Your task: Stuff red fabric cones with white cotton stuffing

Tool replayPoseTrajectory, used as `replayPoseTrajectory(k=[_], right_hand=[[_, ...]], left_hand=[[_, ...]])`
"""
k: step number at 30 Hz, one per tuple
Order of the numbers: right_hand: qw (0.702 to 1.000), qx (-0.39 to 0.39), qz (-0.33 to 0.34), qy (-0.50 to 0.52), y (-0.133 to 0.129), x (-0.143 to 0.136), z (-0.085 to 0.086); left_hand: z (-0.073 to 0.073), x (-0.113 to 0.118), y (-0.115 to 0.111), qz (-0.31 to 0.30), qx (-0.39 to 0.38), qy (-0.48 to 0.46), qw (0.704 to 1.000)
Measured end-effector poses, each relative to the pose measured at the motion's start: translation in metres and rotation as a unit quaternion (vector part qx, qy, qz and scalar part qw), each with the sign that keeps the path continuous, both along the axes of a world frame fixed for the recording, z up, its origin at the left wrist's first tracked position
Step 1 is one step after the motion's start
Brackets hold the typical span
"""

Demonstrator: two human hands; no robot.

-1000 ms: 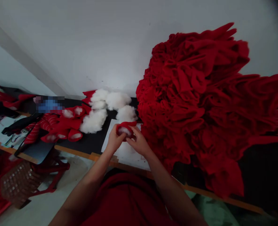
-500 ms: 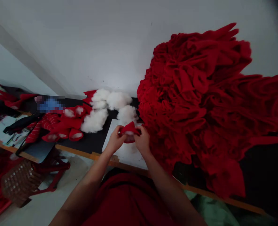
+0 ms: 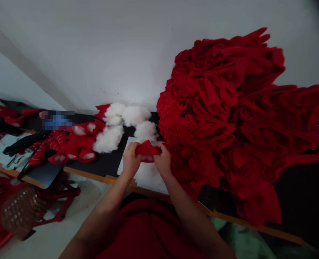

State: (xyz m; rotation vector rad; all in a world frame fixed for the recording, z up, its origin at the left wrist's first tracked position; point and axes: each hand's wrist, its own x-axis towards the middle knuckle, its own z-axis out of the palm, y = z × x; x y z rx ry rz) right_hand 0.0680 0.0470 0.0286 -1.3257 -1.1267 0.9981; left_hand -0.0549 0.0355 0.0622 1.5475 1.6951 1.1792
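Note:
Between my two hands is a small red fabric pouch (image 3: 147,147) with a pointed upper part. Pale stuffing shows along its lower opening. Its left side is gripped by my left hand (image 3: 131,160), fingers closed on the cloth. On the right, my right hand (image 3: 163,160) pinches the opposite edge. Below lies a white sheet (image 3: 148,180) on the dark table. Just beyond the hands sits a tuft of white stuffing (image 3: 146,130), with more fluffy stuffing (image 3: 108,138) to the left.
A tall heap of red fabric pieces (image 3: 208,104) rises close by my right hand. Red stuffed pieces (image 3: 80,144) lie to the left, near striped red cloth (image 3: 57,140). A red stool (image 3: 63,208) stands below the table edge. The wall (image 3: 116,54) bounds the back.
The pouch has been drawn wider and flatter between my hands, its upper flap now covering more of the stuffing. My left hand has turned slightly, its fingers more upright.

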Motion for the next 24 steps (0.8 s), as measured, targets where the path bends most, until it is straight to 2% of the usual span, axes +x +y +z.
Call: replayPoseTrajectory(k=[2,3,5,7,9,10,12,14,17,21,24], right_hand=[[0.997,-0.004,-0.022,0.067,0.003,0.001,0.002],[0.994,-0.007,-0.032,0.103,0.004,0.001,0.004],[0.987,-0.009,-0.047,0.156,0.005,-0.002,0.008],[0.984,-0.008,-0.028,0.174,0.003,-0.007,0.011],[0.989,0.003,0.016,0.149,-0.003,-0.012,0.013],[0.992,0.016,0.025,0.120,-0.008,-0.013,0.013],[0.997,0.066,-0.003,0.034,-0.022,-0.013,0.013],[0.987,0.147,-0.024,-0.063,-0.036,-0.011,0.014],[0.949,0.265,0.053,-0.162,-0.049,-0.010,0.015],[0.930,0.274,0.081,-0.233,-0.039,-0.020,0.012],[0.915,0.276,0.120,-0.269,-0.026,-0.026,0.006]], left_hand=[[0.006,-0.007,0.000,-0.018,-0.061,-0.169,0.983],[0.008,-0.010,-0.001,-0.033,-0.102,-0.270,0.957],[0.012,-0.013,-0.003,-0.064,-0.192,-0.451,0.869],[0.012,-0.010,-0.005,-0.077,-0.252,-0.576,0.774],[0.011,-0.003,-0.004,-0.057,-0.263,-0.651,0.710],[0.011,0.001,-0.002,-0.035,-0.252,-0.674,0.693],[0.012,0.007,0.005,0.017,-0.218,-0.696,0.683],[0.014,0.009,0.012,0.055,-0.196,-0.699,0.685],[0.017,0.009,0.017,0.068,-0.200,-0.694,0.689],[0.016,0.015,0.012,0.050,-0.188,-0.678,0.708],[0.014,0.020,0.006,-0.008,-0.154,-0.671,0.726]])
